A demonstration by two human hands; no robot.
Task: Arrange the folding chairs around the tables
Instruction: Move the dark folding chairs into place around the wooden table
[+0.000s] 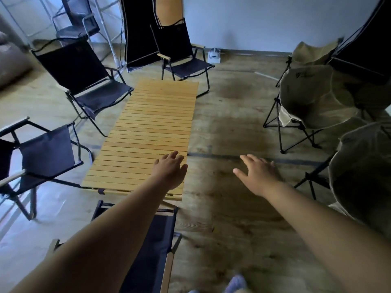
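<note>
A low slatted wooden table (152,127) stands in the middle of the floor. Dark folding chairs surround it: one at the far end (182,58), one on the left side (84,81), one nearer left (42,157), and one at the near end under my left arm (152,250). Two beige camp chairs stand apart on the right, one farther (313,98) and one nearer (364,172). My left hand (169,170) hovers with relaxed fingers over the table's near right corner. My right hand (258,174) reaches out with spread fingers above bare floor, holding nothing.
A black panel (139,34) and an orange board (169,9) lean on the far wall. Metal-framed chairs (76,24) stand at the back left. A small white device (214,55) sits by the wall. Wooden floor lies between the table and the beige chairs.
</note>
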